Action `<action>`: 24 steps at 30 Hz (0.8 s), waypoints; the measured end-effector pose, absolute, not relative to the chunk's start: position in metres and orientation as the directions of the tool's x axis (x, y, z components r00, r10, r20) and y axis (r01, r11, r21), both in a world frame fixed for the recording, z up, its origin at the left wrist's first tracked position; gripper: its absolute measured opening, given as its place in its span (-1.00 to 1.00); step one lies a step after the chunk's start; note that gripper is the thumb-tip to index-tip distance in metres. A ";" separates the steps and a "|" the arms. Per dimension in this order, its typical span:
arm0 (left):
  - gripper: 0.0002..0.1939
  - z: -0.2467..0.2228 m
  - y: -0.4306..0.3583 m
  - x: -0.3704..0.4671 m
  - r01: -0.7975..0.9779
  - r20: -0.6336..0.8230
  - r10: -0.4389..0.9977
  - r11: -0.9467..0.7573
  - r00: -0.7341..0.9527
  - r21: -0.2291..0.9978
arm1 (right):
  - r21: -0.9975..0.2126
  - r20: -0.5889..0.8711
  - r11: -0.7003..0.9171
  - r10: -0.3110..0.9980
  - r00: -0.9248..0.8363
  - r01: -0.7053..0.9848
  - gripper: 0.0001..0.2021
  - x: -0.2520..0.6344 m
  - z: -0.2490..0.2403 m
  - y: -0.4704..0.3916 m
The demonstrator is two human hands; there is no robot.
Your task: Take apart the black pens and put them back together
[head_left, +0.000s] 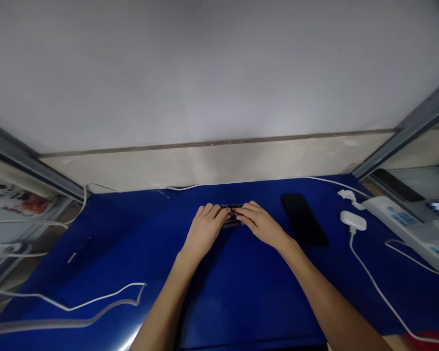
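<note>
My left hand (208, 224) and my right hand (261, 222) meet near the back of the blue tabletop (219, 292). Fingers of both are curled round a dark, slim object (233, 216) that lies crosswise between them. It looks black with a few shiny strips, and its kind is hidden by my fingers and blur. Just right of my right hand, a black smartphone (303, 219) lies flat.
A white charging case (353, 221) on a cable and a white power strip (406, 229) sit at the right. On the left are white cables (95, 300) and a dark pen (78, 251). A pale wall (205, 73) rises behind, between grey metal posts (406, 131).
</note>
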State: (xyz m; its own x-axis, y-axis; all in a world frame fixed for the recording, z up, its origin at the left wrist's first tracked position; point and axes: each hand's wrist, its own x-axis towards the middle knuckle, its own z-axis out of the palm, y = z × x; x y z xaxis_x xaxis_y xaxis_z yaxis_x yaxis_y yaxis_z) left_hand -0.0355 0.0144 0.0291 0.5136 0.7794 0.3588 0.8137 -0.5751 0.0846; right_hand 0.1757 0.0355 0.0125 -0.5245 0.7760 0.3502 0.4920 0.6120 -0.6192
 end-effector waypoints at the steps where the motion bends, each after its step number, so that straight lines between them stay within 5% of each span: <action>1: -0.71 0.028 0.014 -0.035 0.814 0.361 0.779 -0.574 0.512 0.085 | -0.608 0.351 0.621 0.769 -0.535 0.495 -0.71 0.175 0.012 0.035; 13: -0.68 0.025 0.013 -0.030 0.831 0.339 0.844 -0.503 0.414 0.238 | -0.354 0.470 0.710 0.697 -0.541 0.608 -0.79 0.168 0.020 0.024; 20: -0.70 0.021 0.012 -0.028 0.848 0.393 0.843 -0.477 0.368 0.230 | -0.668 0.417 0.538 0.843 -0.340 0.514 -0.86 0.169 0.018 0.027; 24: -0.70 0.020 0.012 -0.026 0.849 0.390 0.853 -0.462 0.347 0.255 | -0.726 0.425 0.516 0.856 -0.294 0.453 -0.96 0.168 0.018 0.026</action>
